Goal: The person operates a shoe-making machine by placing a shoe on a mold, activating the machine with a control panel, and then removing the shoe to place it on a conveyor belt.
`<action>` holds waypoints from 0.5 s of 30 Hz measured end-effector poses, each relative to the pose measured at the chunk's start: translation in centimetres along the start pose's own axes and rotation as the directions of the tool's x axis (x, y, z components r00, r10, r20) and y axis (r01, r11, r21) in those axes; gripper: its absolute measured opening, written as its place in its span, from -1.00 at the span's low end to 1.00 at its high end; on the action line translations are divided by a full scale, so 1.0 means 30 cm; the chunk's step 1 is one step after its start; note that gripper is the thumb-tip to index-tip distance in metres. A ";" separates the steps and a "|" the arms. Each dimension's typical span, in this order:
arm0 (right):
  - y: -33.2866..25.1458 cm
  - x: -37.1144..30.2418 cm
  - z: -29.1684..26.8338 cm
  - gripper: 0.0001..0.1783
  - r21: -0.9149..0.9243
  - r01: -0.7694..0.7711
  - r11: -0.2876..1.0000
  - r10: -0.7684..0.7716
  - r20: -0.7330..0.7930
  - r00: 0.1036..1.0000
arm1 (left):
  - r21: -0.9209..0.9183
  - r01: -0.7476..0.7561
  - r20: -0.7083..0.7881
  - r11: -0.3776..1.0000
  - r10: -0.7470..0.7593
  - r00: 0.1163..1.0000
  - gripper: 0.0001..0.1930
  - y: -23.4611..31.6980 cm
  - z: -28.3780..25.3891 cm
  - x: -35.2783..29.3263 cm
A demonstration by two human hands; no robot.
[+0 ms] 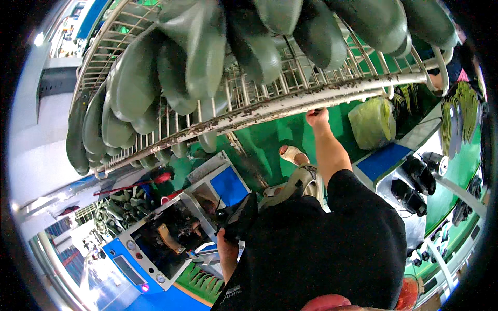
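Note:
A white wire rack [249, 114] with chipped paint crosses the upper view, loaded with several dark green, shoe-shaped rubber pieces [137, 78], their rounded ends hanging over its side. My right arm stretches forward beneath it, and my right hand [317, 117] is closed at the underside of its lower rail; the fingertips are partly hidden. My left hand [226, 243] is low at my left side, fingers curled against a black object [243, 215] whose kind I cannot make out. It is beside a machine with a blue and white housing [122, 259].
A yellow-green wrapped bundle [372, 123] stands right of my right hand. Black shoes [410, 197] rest on a bench farther right, below hanging striped sole-shaped pieces [461, 116]. Green pieces are heaped [124, 207] at left. My sandalled foot [294, 155] is on the green floor [259, 137].

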State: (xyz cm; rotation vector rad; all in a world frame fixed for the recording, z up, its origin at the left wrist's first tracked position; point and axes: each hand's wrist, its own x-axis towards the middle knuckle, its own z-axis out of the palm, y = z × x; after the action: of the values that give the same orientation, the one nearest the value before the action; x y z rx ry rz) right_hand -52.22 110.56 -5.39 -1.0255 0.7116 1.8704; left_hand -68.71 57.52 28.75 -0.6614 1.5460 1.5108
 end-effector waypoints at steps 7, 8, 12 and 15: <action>-0.042 -0.083 0.019 -0.82 -0.380 0.115 0.918 -0.157 -0.083 0.984 | -0.241 -0.038 0.109 0.970 0.066 0.992 -0.30 -0.067 -0.005 -0.070; -0.070 -0.091 -0.037 -0.80 -0.502 0.083 0.861 -0.151 -0.095 0.984 | -0.272 -0.054 0.087 0.961 0.081 0.993 -0.31 -0.088 -0.028 -0.059; 0.124 -0.253 -0.150 -0.77 -0.910 -0.232 0.342 -0.228 -0.320 0.919 | -0.429 -0.202 -0.077 0.880 0.188 0.979 -0.40 -0.187 -0.113 -0.067; 0.286 -0.334 -0.290 -0.80 -0.881 -0.257 -0.396 -0.121 -0.227 0.966 | -0.552 -0.336 -0.254 0.763 0.230 0.940 -0.43 -0.314 -0.178 -0.203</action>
State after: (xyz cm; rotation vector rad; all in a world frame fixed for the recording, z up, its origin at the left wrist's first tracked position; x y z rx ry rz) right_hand -53.67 95.61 -0.43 -2.3261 -1.4240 2.2329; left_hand -58.87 49.96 28.48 -0.9580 1.3279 2.2654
